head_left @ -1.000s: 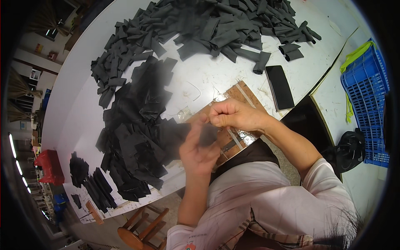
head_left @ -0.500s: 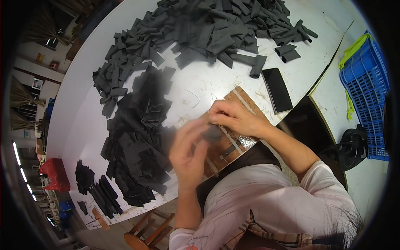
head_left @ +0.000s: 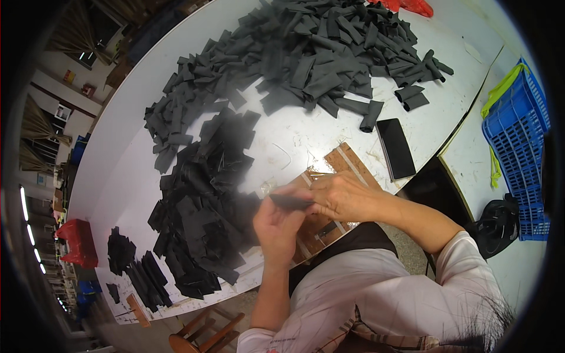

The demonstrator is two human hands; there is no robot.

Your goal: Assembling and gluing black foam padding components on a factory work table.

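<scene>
My left hand (head_left: 276, 226) grips a small dark fabric piece (head_left: 291, 202), with the thumb along its near side. Against the right end of that piece, the fingers of my right hand (head_left: 344, 197) are pinched together. A thin, light-coloured stick-like thing (head_left: 321, 173) shows by my right fingers; whether they hold it I cannot tell. Under both hands lies a brown wooden board (head_left: 335, 157) with pale strips across it, at the table's near edge. Just left of my left hand is a heap of flat black fabric pieces (head_left: 197, 206).
A large pile of rolled dark grey fabric tubes (head_left: 318, 59) covers the far table (head_left: 112, 176). Right of the board lies a phone (head_left: 395, 149). A blue plastic basket (head_left: 515, 153) stands at right, a red container (head_left: 77, 242) at left, and a wooden stool (head_left: 206, 332) below.
My left hand has moved in to meet the right, and both now touch the fabric piece. The whole view has shifted slightly, bringing red material into sight at the far edge.
</scene>
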